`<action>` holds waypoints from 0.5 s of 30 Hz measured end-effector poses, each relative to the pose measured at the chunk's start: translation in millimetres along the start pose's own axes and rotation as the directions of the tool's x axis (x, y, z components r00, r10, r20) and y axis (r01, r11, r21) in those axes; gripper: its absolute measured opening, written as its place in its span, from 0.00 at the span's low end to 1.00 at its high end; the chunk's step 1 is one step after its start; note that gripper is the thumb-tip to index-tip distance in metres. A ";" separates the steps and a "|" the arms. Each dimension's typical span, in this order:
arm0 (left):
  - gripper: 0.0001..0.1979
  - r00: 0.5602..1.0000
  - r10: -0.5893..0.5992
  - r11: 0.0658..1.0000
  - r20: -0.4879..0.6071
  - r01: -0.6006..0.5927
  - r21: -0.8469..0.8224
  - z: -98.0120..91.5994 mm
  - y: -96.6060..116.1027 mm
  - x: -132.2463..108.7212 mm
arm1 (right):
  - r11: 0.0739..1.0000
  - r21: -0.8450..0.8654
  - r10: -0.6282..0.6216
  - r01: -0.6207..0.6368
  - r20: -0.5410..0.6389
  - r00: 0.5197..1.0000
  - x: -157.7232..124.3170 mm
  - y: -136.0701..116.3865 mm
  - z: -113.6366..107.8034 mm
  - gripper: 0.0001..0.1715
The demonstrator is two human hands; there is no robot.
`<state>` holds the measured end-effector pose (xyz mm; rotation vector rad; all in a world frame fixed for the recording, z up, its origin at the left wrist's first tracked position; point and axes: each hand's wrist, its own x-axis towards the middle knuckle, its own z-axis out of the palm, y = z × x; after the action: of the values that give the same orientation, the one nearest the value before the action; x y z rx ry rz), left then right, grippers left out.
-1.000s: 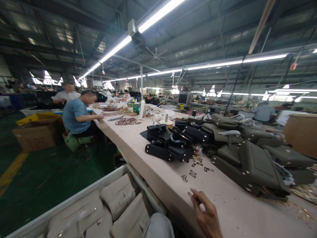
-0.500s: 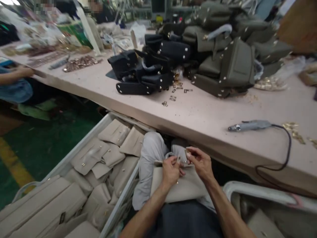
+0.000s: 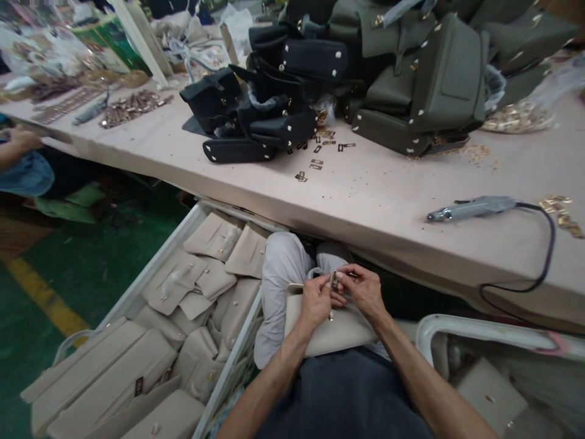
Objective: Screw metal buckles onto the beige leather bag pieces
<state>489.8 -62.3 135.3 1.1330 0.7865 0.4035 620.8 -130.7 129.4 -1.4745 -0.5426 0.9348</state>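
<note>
A beige handbag (image 3: 338, 334) lies across my lap with its closed side toward me. Above its top edge, my left hand (image 3: 316, 300) pinches what looks like a narrow beige strap end of the bag, mostly covered by the fingers. My right hand (image 3: 364, 291) holds a small metal fitting (image 3: 335, 281) between thumb and fingertips, up against that strap end. The fingertips of both hands meet there. A small metal stud (image 3: 331, 315) shows on the bag just below the left fingers.
A white-rimmed bin (image 3: 150, 268) at my left holds several beige bags; another bin (image 3: 425, 341) stands at right. On the table lie a corded electric screwdriver (image 3: 475, 208), gold fittings (image 3: 564, 213), black bags (image 3: 256, 131) and olive bags (image 3: 448, 79). Another person's hand (image 3: 21, 146) is far left.
My right hand has moved left, bringing the metal fitting from apart to against the strap end in my left hand. The camera view has shifted slightly.
</note>
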 end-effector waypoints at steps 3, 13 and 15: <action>0.18 1.000 -0.011 1.000 0.029 0.012 -0.027 -1.7 0.2 -1.0 | 0.999 -0.030 -0.021 0.021 -0.005 1.000 -1.5 -0.3 1.6 0.21; 0.23 0.995 -0.005 0.999 0.102 0.010 -0.046 -8.7 -1.0 -1.7 | 0.990 -0.100 -0.100 0.097 -0.022 0.995 -8.2 -3.2 3.8 0.19; 0.23 0.996 0.004 0.999 0.094 0.000 -0.038 -9.6 -1.8 -2.3 | 0.980 -0.134 -0.148 0.146 -0.008 0.989 -8.2 -1.2 2.5 0.17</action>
<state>481.1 -58.3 132.6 1.1092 0.6928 0.3631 614.4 -135.5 132.7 -1.5382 -0.7028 0.7806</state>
